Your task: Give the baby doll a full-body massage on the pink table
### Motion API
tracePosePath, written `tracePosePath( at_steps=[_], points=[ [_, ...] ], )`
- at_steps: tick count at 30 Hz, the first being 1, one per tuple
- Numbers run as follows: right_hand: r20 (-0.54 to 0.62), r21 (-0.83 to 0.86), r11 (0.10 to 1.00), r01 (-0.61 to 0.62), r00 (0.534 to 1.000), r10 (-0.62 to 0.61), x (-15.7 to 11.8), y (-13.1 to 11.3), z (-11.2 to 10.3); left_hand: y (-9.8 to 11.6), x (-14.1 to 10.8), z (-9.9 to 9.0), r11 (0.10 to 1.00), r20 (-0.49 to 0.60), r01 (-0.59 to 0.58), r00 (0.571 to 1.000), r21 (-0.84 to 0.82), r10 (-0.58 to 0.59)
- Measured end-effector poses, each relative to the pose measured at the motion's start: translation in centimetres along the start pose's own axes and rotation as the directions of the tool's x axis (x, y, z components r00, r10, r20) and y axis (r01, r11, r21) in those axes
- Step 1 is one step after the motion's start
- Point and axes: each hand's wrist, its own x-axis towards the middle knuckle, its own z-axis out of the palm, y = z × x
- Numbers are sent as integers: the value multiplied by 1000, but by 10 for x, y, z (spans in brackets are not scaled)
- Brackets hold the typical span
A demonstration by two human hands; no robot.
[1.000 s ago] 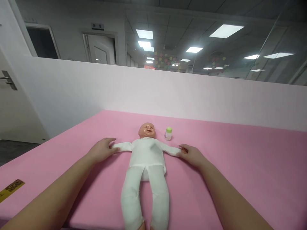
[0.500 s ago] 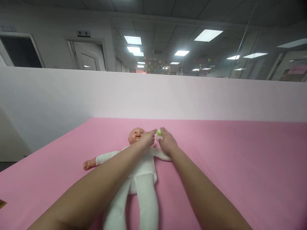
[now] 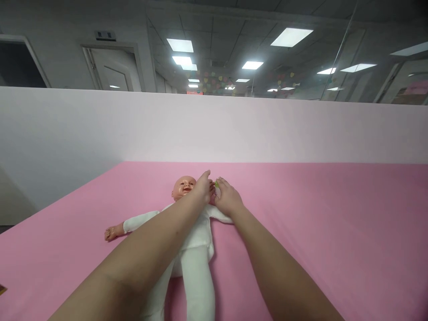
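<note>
A baby doll point(image 3: 197, 234) in white clothes lies on its back on the pink surface point(image 3: 317, 232), its bald head point(image 3: 183, 187) toward the far side. My left hand point(image 3: 204, 187) is beside the doll's face, and my left forearm crosses over its chest. Just right of it, my right hand point(image 3: 228, 196) is closed around a small container point(image 3: 217, 189) with a green top, mostly hidden by the fingers. The left fingertips are close to the container; whether they hold anything cannot be made out. The doll's outstretched arm passes below my right hand.
A white wall point(image 3: 234, 129) rises behind the pink surface, with glass and ceiling lights above it. The doll's other hand point(image 3: 114, 232) stretches out to the left. A small dark and yellow item point(image 3: 2, 289) sits at the left edge.
My left hand has turned, with its thumb now pointing up, and moved closer to the container. My right hand now covers more of the container. The whole view has shifted slightly.
</note>
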Motion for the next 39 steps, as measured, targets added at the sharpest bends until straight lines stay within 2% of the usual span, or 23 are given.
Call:
tracePosePath(
  at_steps=[4,8,10,12,14,17,19,21,25,29,31,34,36,39],
  points=[
    [2,12,1000,10,1000,-10,-2,5,2,18,-35,-8,983,34,134,991,-124,-130],
    [15,0,999,41,999,-41,0,8,-1,26,-81,-28,919,133,165,983,-359,-125],
    [-41,-2,998,60,997,-60,1,-1,-7,23,-104,-46,895,143,157,984,-418,-105],
    [-134,21,992,121,984,-117,-4,-25,-15,17,-125,-68,887,131,133,988,-442,-82],
    [-171,81,960,268,953,-252,-14,-61,-21,10,-142,-89,884,112,100,992,-456,-55],
    [-40,186,863,470,881,-471,-41,-123,-23,3,-158,-107,894,64,45,998,-445,-19],
    [83,217,829,516,836,-542,-59,-154,-19,2,-164,-109,913,72,18,997,-407,12],
    [144,245,810,533,806,-574,-72,-170,-13,2,-167,-105,920,96,-9,994,-391,51],
    [216,214,838,503,812,-543,-77,-167,-9,5,-169,-102,903,83,-7,995,-430,48],
    [303,123,882,455,829,-470,-75,-161,-18,8,-169,-116,815,69,17,997,-580,29],
    [336,142,873,466,807,-485,-79,-166,-23,8,-168,-125,767,52,9,998,-642,32],
    [348,254,826,503,749,-564,-90,-176,-26,6,-166,-130,728,27,-5,999,-686,33],
    [346,326,803,499,728,-593,-96,-181,-27,4,-166,-128,712,21,-9,999,-703,34],
    [325,397,782,482,722,-610,-100,-183,-26,2,-169,-119,696,41,1,998,-719,42]
  ],
)
